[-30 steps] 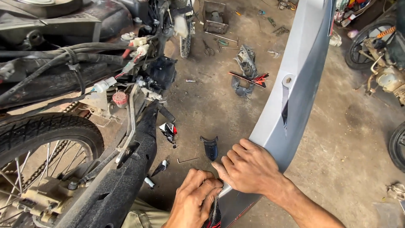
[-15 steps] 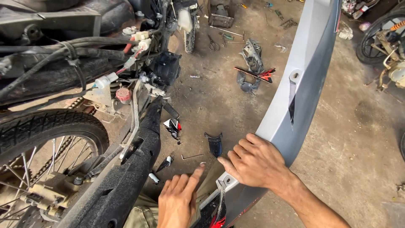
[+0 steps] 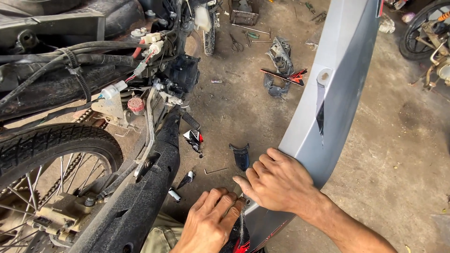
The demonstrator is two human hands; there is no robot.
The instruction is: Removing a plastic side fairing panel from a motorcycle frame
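A long grey motorcycle body panel [image 3: 337,93] stands tilted on the concrete floor, reaching from the top right down to the bottom centre. My right hand [image 3: 281,180] lies on its lower edge, fingers curled over the rim. My left hand [image 3: 211,220] is just left of it, its fingertips pressed against the panel's lower tab beside a small bolt hole. What the left fingertips pinch is hidden. A stripped motorcycle [image 3: 93,93] fills the left side, with its rear tyre [image 3: 51,140] and black exhaust [image 3: 140,197].
On the floor lie a hex key [image 3: 216,171], a small black plastic piece [image 3: 241,157], a red-black-white trim piece [image 3: 193,137], a pile of black panels [image 3: 281,70], scissors [image 3: 236,44] and a metal box [image 3: 243,14]. Another wheel [image 3: 422,28] stands top right.
My left hand went from curled under the panel to spread flat on the floor, then came back up to the panel's lower tab. My right hand stayed on the panel edge.
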